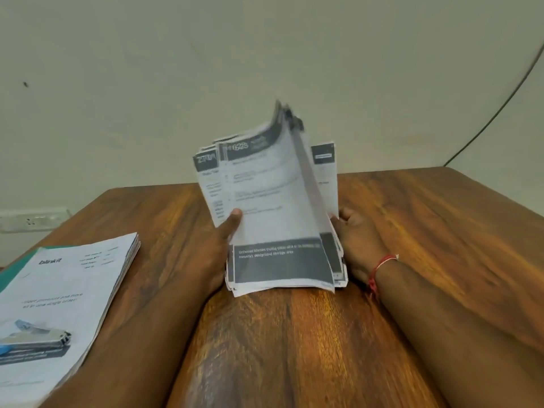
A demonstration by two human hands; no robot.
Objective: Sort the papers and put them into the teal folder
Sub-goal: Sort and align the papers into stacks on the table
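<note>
Left hand [217, 254]: thumb pinches grey-banded white paper sheaf [273, 201], standing on brown wooden table [426, 231].
Right hand [353, 242]: grips sheaf's right edge.

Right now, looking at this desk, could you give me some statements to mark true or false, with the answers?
1. The left hand and the right hand both hold the upright bundle of papers on the wooden table. True.
2. The teal folder lies at the table's right side. False: it peeks out under the flat pile at the left.
3. The flat pile's top sheet reads "blinkit". True.
4. A red thread circles the left wrist. False: it is on the right wrist.
</note>
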